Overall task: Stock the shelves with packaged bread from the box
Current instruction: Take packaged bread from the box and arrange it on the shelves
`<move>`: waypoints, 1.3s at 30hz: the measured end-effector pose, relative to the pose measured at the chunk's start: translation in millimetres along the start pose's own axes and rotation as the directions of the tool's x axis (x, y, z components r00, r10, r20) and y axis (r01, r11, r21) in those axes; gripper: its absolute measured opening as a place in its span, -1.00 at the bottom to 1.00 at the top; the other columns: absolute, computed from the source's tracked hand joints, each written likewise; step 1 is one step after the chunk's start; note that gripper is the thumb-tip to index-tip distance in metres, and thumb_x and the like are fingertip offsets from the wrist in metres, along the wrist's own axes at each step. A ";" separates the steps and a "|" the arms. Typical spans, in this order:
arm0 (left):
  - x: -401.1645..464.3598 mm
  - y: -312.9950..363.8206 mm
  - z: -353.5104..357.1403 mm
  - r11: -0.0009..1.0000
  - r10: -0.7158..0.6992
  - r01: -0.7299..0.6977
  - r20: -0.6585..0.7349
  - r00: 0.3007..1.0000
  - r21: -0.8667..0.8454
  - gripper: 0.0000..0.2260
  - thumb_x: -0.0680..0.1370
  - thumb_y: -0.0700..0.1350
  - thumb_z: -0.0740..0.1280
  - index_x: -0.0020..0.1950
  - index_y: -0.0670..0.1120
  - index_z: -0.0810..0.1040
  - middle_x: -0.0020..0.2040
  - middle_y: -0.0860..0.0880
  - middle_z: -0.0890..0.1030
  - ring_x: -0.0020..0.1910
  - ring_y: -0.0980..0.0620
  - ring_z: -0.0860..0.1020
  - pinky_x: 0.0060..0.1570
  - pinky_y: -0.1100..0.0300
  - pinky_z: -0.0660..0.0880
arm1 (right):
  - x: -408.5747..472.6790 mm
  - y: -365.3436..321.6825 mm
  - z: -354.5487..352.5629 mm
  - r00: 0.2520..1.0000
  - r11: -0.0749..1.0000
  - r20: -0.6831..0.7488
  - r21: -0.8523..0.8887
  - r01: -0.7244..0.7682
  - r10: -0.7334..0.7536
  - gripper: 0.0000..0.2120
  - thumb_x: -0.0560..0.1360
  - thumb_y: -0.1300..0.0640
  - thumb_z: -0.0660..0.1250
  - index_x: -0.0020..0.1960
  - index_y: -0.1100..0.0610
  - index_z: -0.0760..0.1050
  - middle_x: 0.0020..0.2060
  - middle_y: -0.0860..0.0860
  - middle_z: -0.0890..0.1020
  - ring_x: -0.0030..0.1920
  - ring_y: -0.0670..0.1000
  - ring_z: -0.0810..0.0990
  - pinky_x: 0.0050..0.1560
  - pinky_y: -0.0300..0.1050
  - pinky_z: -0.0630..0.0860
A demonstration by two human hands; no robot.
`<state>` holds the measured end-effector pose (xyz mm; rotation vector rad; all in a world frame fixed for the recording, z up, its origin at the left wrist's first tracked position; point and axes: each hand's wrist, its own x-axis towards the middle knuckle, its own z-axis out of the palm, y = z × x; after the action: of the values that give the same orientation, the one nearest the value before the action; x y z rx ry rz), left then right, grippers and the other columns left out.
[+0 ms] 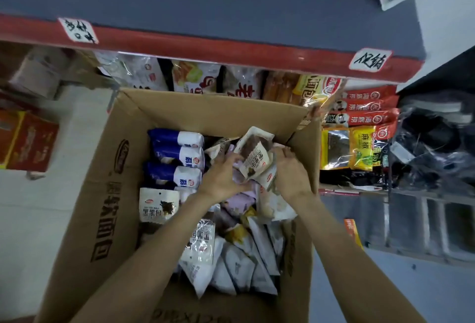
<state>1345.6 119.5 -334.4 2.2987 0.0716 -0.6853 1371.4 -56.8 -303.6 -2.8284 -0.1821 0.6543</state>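
Reaching down into the open cardboard box [120, 219], you are working both hands among the packaged bread. Your left hand [223, 178] is curling its fingers around a bunch of white and lilac bread packets [253, 160], and your right hand [291, 172] is clutching the same bunch from the other side, so the packets are sitting pinched between your two palms, raised a little above the rest of the load near the far right corner of the box. Below them, more bread is lying loose in the box: a row of blue-and-white packets [177, 158] is stacking up along the far left side, a white packet with dark lettering [158, 205] is lying flat just beside your left forearm, and a jumble of grey-white packets [241, 263] is filling the near end. Beyond the box, the shelf with the red edge strip [205, 46] is standing with its top surface bare where it shows, while the level beneath it is already holding bagged bread [195, 77]. To the right, red sachets [370, 110] and yellow spice bags [359, 150] are hanging or lying on the neighbouring rack; which, the blur is making hard to tell.
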 end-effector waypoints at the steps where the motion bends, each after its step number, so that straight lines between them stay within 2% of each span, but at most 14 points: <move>1: 5.6 3.3 10.9 1.000 -0.006 0.005 0.026 1.000 0.029 -0.44 0.39 0.12 0.47 0.31 0.02 0.36 0.35 0.01 0.40 0.22 -0.03 0.44 0.04 0.10 0.45 | 2.9 0.4 2.8 1.000 1.000 -0.010 0.003 -0.001 0.001 -0.48 0.46 0.44 0.16 0.38 0.17 0.25 0.28 0.16 0.39 0.24 0.19 0.43 0.05 -0.01 0.45; 4: 17.2 6.1 34.6 0.994 -0.007 0.007 0.004 1.000 0.106 -0.64 0.52 -0.04 0.35 0.29 0.01 0.42 0.24 -0.05 0.52 0.13 -0.09 0.53 -0.07 0.13 0.44 | 3.8 6.6 5.5 0.997 1.000 -0.073 0.016 -0.002 0.003 -0.61 0.49 0.42 0.16 0.29 0.22 0.34 0.17 0.19 0.49 0.11 0.22 0.54 -0.09 0.00 0.48; 6: 19.2 4.7 37.8 0.995 -0.014 0.022 -0.085 0.996 0.101 -0.74 0.58 -0.10 0.24 0.27 -0.03 0.48 0.06 -0.14 0.63 0.03 -0.17 0.57 -0.11 0.06 0.49 | 1.4 12.7 6.7 0.994 1.000 -0.111 0.005 0.002 -0.002 -0.67 0.49 0.40 0.18 0.24 0.24 0.38 0.15 0.18 0.50 0.06 0.23 0.56 -0.16 -0.01 0.48; 8: 19.4 0.3 32.7 0.997 -0.033 0.044 -0.165 0.986 0.065 -0.78 0.61 -0.12 0.20 0.20 -0.12 0.52 -0.07 -0.20 0.64 -0.07 -0.20 0.58 -0.22 0.08 0.42 | -1.0 13.9 4.7 0.993 1.000 -0.115 -0.011 -0.001 0.000 -0.65 0.49 0.40 0.19 0.25 0.21 0.39 0.20 0.13 0.47 0.04 0.20 0.58 -0.20 -0.09 0.42; 12: 15.9 -13.6 13.2 0.998 -0.042 0.053 -0.270 0.962 0.031 -0.84 0.58 -0.12 0.28 -0.09 -0.20 0.53 -0.18 -0.20 0.63 -0.19 -0.18 0.57 -0.33 0.15 0.20 | -1.9 10.9 1.6 0.997 0.993 -0.078 -0.115 -0.002 -0.007 -0.59 0.48 0.41 0.16 0.30 0.19 0.40 0.24 0.10 0.46 0.14 0.14 0.51 0.00 -0.06 0.47; 15: 11.1 -23.2 3.1 0.998 0.000 0.017 -0.269 0.963 0.058 -0.81 0.55 -0.14 0.33 -0.24 -0.14 0.46 -0.29 -0.22 0.60 -0.29 -0.21 0.55 -0.36 0.16 0.22 | 2.6 7.2 -0.1 0.950 0.960 -0.290 -0.279 0.035 -0.119 -0.70 0.34 0.39 0.26 -0.01 0.19 0.61 -0.11 0.10 0.65 -0.02 0.18 0.53 -0.10 -0.01 0.45; 17: 7.2 -29.9 3.5 0.991 0.056 -0.026 -0.232 0.971 0.131 -0.87 0.54 -0.16 0.35 -0.19 -0.17 0.55 -0.31 -0.21 0.60 -0.31 -0.20 0.57 -0.36 0.18 0.27 | 12.2 -0.6 2.2 0.889 0.957 -0.398 -0.261 0.126 -0.225 -0.79 0.29 0.34 0.33 -0.14 0.16 0.63 -0.25 0.05 0.66 -0.10 0.18 0.54 -0.17 -0.02 0.44; 20: 5.0 -41.7 9.0 0.985 0.046 -0.009 -0.210 0.977 0.174 -0.87 0.54 -0.14 0.33 -0.03 -0.17 0.62 -0.23 -0.21 0.64 -0.22 -0.22 0.60 -0.30 0.11 0.39 | 44.0 -28.2 6.2 0.852 0.922 -0.352 -0.145 0.360 -0.388 -0.87 0.36 0.26 0.40 -0.11 0.12 0.63 -0.20 0.02 0.67 -0.04 0.16 0.54 -0.10 0.01 0.46; 22: 3.9 -48.5 11.2 0.989 0.022 0.012 -0.228 0.973 0.148 -0.87 0.56 -0.13 0.31 -0.01 -0.16 0.61 -0.19 -0.20 0.65 -0.18 -0.21 0.61 -0.24 0.07 0.44 | 73.3 -47.9 16.0 0.859 0.887 -0.226 -0.157 0.433 -0.459 -0.84 0.43 0.24 0.35 -0.01 0.13 0.61 -0.10 0.03 0.67 0.06 0.15 0.50 0.02 0.03 0.41; 24: 1.2 -55.9 10.7 0.994 -0.004 0.034 -0.269 0.963 0.107 -0.85 0.56 -0.13 0.31 0.02 -0.17 0.61 -0.18 -0.20 0.66 -0.18 -0.20 0.60 -0.22 0.07 0.46 | 102.3 -62.5 29.1 0.897 0.883 -0.062 -0.218 0.415 -0.437 -0.76 0.50 0.23 0.25 0.14 0.09 0.55 0.03 0.03 0.63 0.16 0.12 0.43 0.16 -0.02 0.33; 26: -2.8 -63.9 8.3 0.994 -0.033 0.061 -0.295 0.955 0.088 -0.84 0.56 -0.12 0.31 0.02 -0.19 0.61 -0.20 -0.20 0.65 -0.20 -0.17 0.59 -0.26 0.12 0.39 | 123.0 -69.3 43.1 0.927 0.891 0.003 -0.274 0.362 -0.376 -0.73 0.52 0.24 0.21 0.17 0.05 0.52 0.07 0.02 0.61 0.16 0.10 0.44 0.20 -0.05 0.28; 29: -5.7 -72.6 6.7 0.994 -0.058 0.085 -0.320 0.946 0.068 -0.84 0.57 -0.12 0.30 -0.05 -0.21 0.59 -0.22 -0.18 0.64 -0.22 -0.15 0.58 -0.29 0.18 0.30 | 133.3 -78.2 56.7 0.942 0.899 -0.019 -0.308 0.312 -0.334 -0.73 0.50 0.24 0.24 0.13 0.00 0.55 0.04 0.00 0.61 0.10 0.07 0.51 0.18 -0.06 0.26; 35: -3.0 -71.3 15.9 0.990 -0.090 0.121 -0.330 0.940 0.076 -0.83 0.57 -0.07 0.29 -0.04 -0.16 0.57 -0.16 -0.13 0.66 -0.15 -0.12 0.61 -0.26 0.16 0.40 | 135.4 -80.6 63.3 0.960 0.887 0.003 -0.381 0.261 -0.281 -0.79 0.49 0.23 0.23 -0.07 0.04 0.62 -0.11 0.00 0.66 -0.01 0.04 0.54 0.15 -0.09 0.26; 39: -11.9 -70.3 23.0 0.992 -0.081 0.109 -0.335 0.939 0.066 -0.82 0.58 -0.09 0.27 0.02 -0.18 0.57 -0.12 -0.14 0.65 -0.13 -0.12 0.62 -0.20 0.10 0.47 | 122.0 -70.7 61.5 0.914 0.887 -0.083 -0.287 0.361 -0.398 -0.83 0.53 0.18 0.23 -0.09 0.10 0.61 -0.11 -0.01 0.65 0.01 0.07 0.47 0.07 -0.06 0.23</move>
<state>1307.8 157.7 -386.6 2.4850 0.3191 -0.3450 1448.0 44.5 -390.4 -2.9418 -0.8353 0.3629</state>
